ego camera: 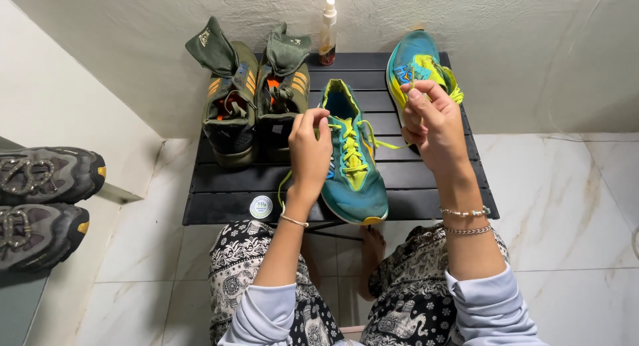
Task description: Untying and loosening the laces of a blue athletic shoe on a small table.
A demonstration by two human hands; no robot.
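Observation:
A teal running shoe (pixel 353 173) with neon yellow laces lies on a low black slatted table (pixel 226 199), toe toward me. My left hand (pixel 309 149) pinches one end of the yellow lace (pixel 285 181) at the shoe's left side. My right hand (pixel 432 123) is raised and pulls the other lace end (pixel 386 145) taut to the right. The matching teal and yellow shoe (pixel 416 66) lies at the back right of the table, partly hidden behind my right hand.
A pair of olive green high-top shoes (pixel 256 99) stands at the table's back left. A small spray bottle (pixel 327 33) stands against the wall. Two grey hiking shoes (pixel 43 203) sit on a ledge to the left. White marble floor tiles (pixel 566 206) surround the table.

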